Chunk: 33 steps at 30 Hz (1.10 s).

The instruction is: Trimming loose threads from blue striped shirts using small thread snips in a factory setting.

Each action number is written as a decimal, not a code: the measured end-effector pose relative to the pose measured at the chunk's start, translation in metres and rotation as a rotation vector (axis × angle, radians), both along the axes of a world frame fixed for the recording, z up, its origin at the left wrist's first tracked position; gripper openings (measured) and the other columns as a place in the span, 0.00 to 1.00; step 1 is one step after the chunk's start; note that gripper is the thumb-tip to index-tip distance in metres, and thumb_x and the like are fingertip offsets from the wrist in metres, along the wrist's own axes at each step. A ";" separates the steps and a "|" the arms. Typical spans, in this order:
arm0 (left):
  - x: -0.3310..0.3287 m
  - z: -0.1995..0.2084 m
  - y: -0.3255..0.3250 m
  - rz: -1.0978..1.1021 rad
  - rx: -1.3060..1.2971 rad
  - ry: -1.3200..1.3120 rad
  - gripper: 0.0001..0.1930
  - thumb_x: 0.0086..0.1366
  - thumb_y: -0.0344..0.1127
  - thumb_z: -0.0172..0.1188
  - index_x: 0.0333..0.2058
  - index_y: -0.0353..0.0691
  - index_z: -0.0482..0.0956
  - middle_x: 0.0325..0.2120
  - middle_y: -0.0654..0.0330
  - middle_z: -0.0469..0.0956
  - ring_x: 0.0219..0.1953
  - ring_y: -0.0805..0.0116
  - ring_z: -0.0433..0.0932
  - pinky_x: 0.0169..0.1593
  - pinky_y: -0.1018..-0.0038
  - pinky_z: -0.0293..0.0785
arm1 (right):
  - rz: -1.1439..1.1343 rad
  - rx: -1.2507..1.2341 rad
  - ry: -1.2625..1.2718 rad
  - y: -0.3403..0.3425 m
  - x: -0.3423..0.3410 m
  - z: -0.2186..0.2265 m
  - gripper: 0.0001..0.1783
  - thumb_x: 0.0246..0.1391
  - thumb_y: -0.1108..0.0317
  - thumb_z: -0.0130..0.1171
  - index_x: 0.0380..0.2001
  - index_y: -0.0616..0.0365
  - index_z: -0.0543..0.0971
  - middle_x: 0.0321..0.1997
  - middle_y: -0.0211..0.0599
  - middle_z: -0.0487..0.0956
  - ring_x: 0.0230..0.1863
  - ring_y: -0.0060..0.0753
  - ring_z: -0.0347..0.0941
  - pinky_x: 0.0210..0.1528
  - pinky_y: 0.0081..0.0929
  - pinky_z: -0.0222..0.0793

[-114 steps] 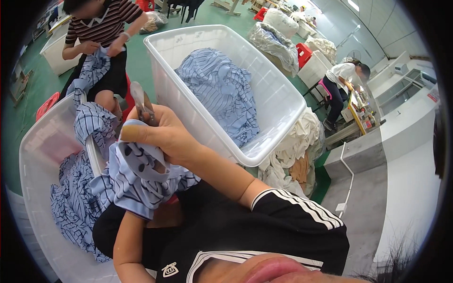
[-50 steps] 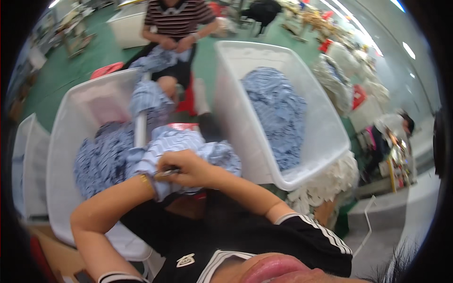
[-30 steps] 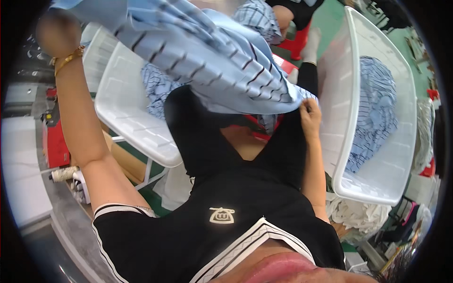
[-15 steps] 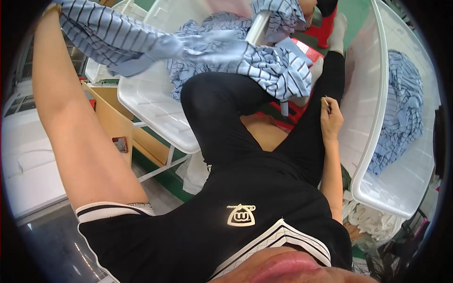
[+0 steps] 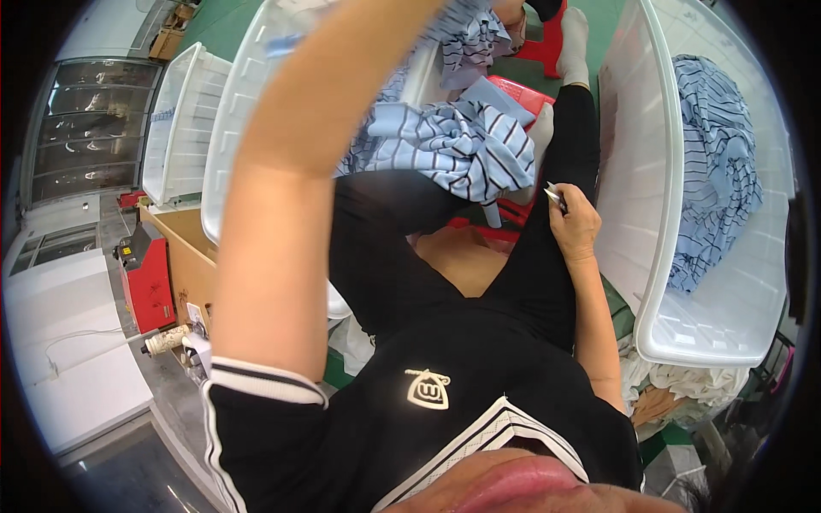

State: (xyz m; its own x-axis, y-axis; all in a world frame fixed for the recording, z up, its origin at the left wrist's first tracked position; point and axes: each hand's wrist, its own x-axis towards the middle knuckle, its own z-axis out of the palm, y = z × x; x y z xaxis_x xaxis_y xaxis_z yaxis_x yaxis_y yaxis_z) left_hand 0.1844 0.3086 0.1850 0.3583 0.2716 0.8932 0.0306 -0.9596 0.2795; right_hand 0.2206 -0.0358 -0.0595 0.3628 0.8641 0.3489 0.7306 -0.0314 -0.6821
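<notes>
My right hand (image 5: 578, 226) rests over my right thigh, closed around small metal thread snips (image 5: 556, 198) with the pointed tips sticking out. My left arm (image 5: 291, 171) reaches up and forward across the view, and its hand lies beyond the upper edge. Beside that wrist is a motion-smeared bit of blue striped cloth (image 5: 462, 17); whether the hand grips it is hidden. A light blue garment with dark stripes (image 5: 453, 150) lies bunched over my left knee, one narrow end hanging down.
At the right stands a white plastic tub (image 5: 710, 338) with a heap of striped garments (image 5: 714, 171) inside. Another white tub (image 5: 224, 145) is at the left, partly behind my arm. A red stool (image 5: 522, 94) stands ahead, and a red machine (image 5: 147, 286) sits far left.
My left arm has swung from the far left toward the upper middle, and the cloth stretched out from it has left the left side. The snips now show more clearly in my right hand.
</notes>
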 end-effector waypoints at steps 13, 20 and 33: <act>-0.137 -0.227 -0.115 -0.032 -0.729 1.511 0.40 0.58 0.64 0.52 0.53 0.29 0.69 0.48 0.39 0.72 0.52 0.46 0.71 0.56 0.64 0.65 | -0.018 -0.016 0.025 -0.001 0.007 -0.008 0.07 0.46 0.69 0.62 0.31 0.53 0.77 0.26 0.34 0.77 0.24 0.34 0.74 0.26 0.26 0.67; -0.150 -0.219 -0.195 0.015 -0.645 1.135 0.14 0.57 0.40 0.57 0.33 0.35 0.72 0.27 0.45 0.76 0.33 0.43 0.74 0.38 0.57 0.69 | -0.099 -0.037 0.576 -0.003 0.013 -0.013 0.05 0.53 0.67 0.60 0.32 0.56 0.79 0.23 0.23 0.75 0.21 0.18 0.67 0.24 0.19 0.62; -0.268 -0.096 -0.284 -0.423 -0.997 0.477 0.13 0.47 0.26 0.63 0.34 0.33 0.75 0.26 0.57 0.73 0.29 0.61 0.70 0.36 0.71 0.65 | 0.058 -0.178 1.067 0.031 -0.009 0.023 0.26 0.51 0.61 0.64 0.49 0.66 0.72 0.23 0.23 0.72 0.15 0.09 0.56 0.16 0.12 0.49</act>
